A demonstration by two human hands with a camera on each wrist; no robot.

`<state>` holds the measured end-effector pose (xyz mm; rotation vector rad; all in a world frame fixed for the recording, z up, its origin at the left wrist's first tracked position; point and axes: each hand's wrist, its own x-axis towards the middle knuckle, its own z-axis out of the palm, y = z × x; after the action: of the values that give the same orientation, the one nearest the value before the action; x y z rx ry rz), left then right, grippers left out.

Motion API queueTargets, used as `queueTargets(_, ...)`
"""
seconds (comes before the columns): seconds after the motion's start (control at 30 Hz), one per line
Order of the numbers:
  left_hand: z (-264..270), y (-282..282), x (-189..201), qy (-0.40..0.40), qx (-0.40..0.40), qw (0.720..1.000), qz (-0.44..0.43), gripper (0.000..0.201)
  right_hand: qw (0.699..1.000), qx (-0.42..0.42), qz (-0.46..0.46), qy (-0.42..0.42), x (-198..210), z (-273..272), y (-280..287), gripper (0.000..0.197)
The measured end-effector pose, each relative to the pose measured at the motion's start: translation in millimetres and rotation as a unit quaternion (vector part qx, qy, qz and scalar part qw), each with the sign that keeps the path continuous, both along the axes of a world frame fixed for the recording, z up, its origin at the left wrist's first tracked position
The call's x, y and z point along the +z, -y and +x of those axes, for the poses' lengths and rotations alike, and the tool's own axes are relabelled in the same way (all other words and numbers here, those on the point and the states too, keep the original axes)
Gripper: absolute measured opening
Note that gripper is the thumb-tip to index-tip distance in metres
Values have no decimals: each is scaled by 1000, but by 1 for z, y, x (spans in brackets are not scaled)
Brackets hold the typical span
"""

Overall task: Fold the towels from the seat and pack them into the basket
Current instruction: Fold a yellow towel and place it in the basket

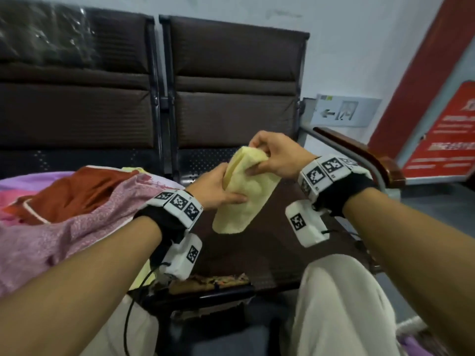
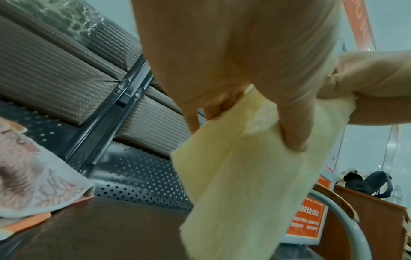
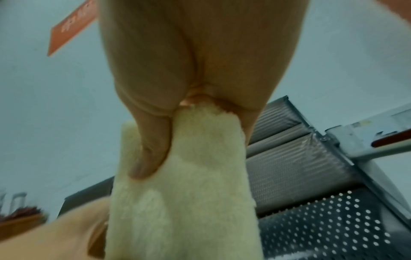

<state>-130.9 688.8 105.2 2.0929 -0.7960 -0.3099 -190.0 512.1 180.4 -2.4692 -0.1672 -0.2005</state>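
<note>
A pale yellow towel [image 1: 244, 199], folded into a narrow strip, hangs in the air above the brown seat [image 1: 277, 242]. My left hand [image 1: 218, 188] grips its left edge about halfway up, thumb across the front. My right hand [image 1: 272, 158] pinches the top end between thumb and fingers. The left wrist view shows the yellow towel [image 2: 240, 176] hanging below my left hand's thumb [image 2: 291, 130]. The right wrist view has my thumb [image 3: 149, 151] pressed into the yellow towel [image 3: 189, 184]. More towels lie heaped on the seat to the left: a pink one [image 1: 64, 232] and a rust-red one [image 1: 74, 194]. I see no basket.
A row of brown padded seat backs [image 1: 231, 86] stands behind, against a pale wall. A wooden armrest on a metal frame [image 1: 359, 152] bounds the seat on the right. A red sign panel [image 1: 442, 134] stands at the far right. My knees in light trousers [image 1: 341, 304] are below.
</note>
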Motion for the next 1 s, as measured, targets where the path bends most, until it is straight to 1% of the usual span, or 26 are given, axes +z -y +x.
queueTargets(0.07, -11, 10, 4, -5, -20, 999, 29, 48, 998, -28, 48, 23, 9, -18, 16, 38)
queueTargets(0.1, -17, 17, 5, -8, -38, 998, 42, 40, 996, -44, 73, 32, 12, -28, 25, 36)
queueTargets(0.17, -29, 34, 9, -22, -62, 997, 48, 30, 987, -80, 128, 50, 11, -51, 50, 31)
queueTargets(0.27, -49, 71, 22, -9, -68, 995, 65, 27, 963, -145, 210, 86, 1, -92, 94, 23)
queueTargets(0.37, -73, 123, 34, 50, -108, 986, 118, 23, 931, -233, 251, 127, -18, -139, 141, 21)
queueTargets(0.47, -108, 183, 37, 100, -171, 967, 162, 19, 897, -310, 291, 120, -48, -197, 196, 25)
queueTargets(0.53, -134, 224, 26, 120, -218, 952, 180, 27, 871, -362, 319, 96, -72, -239, 230, 29)
queueTargets(0.6, -165, 264, 4, 123, -269, 935, 196, 32, 846, -399, 348, 64, -99, -282, 257, 28)
queueTargets(0.67, -198, 299, -29, 105, -314, 921, 205, 32, 822, -435, 368, 29, -126, -324, 279, 24)
queueTargets(0.77, -251, 342, -90, 69, -356, 901, 238, 28, 797, -497, 342, -16, -170, -384, 304, 24)
queueTargets(0.87, -305, 376, -152, 10, -400, 870, 288, 33, 800, -525, 280, -79, -208, -439, 323, 23)
queueTargets(0.9, -316, 380, -168, -3, -411, 863, 295, 35, 810, -515, 262, -101, -215, -448, 327, 22)
queueTargets(0.93, -332, 386, -186, -19, -429, 851, 302, 37, 812, -514, 243, -129, -224, -461, 332, 20)
queueTargets(1.0, -360, 394, -216, -51, -458, 830, 314, 43, 807, -521, 201, -191, -237, -479, 343, 19)
